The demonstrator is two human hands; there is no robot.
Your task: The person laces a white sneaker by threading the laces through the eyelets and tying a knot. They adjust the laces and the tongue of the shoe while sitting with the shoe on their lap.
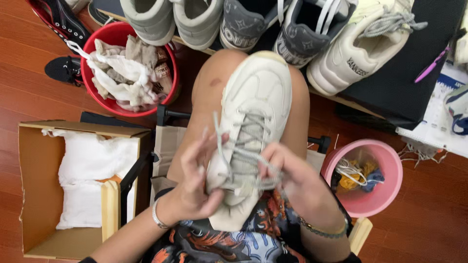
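- Underfoot, a reddish wooden floor [29, 68] spread out, crowded with goods.
- An open cardboard box [36, 195] lined with white paper sat to the left.
- A row of sneakers [253, 24] stood on a dark board ahead.
- A red bucket [168, 58] held rags; a pink bucket [385, 170] held laces.
- On the person's knees lay a cream sneaker [256, 92], toe pointing away — apparently mid-lacing.
- The left hand [195, 185] gripped its side, fingers closed on it.
- The right hand [292, 180] pinched the grey lace [248, 158] — threading the next eyelet would seemingly call for a fine, steady pull.
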